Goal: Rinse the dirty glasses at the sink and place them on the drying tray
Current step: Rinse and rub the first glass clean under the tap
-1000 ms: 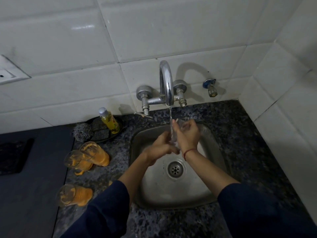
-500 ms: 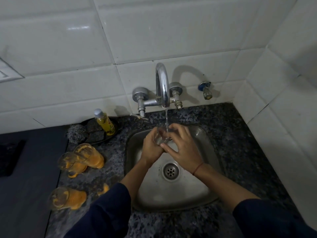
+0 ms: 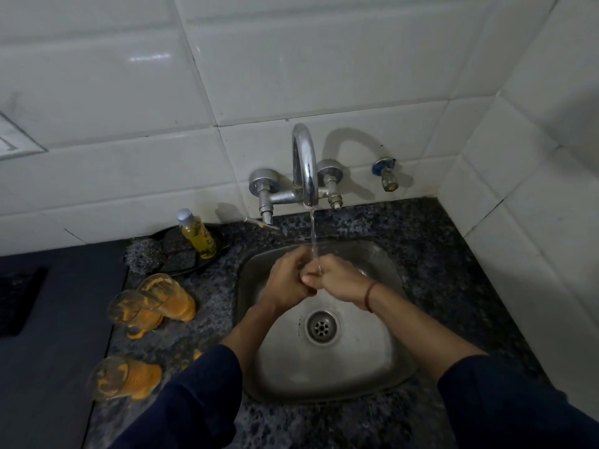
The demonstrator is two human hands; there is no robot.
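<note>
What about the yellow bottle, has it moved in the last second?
No. The yellow bottle stays on the dark dish left of the tap.

The back wall is faced with large glossy white tiles, and a side wall of the same tiles is met at the right corner. A soft highlight is caught on one upper tile; otherwise the room is dimly lit. Below, a dark speckled stone countertop is bordered along its left edge by a plain dark grey surface.
</note>
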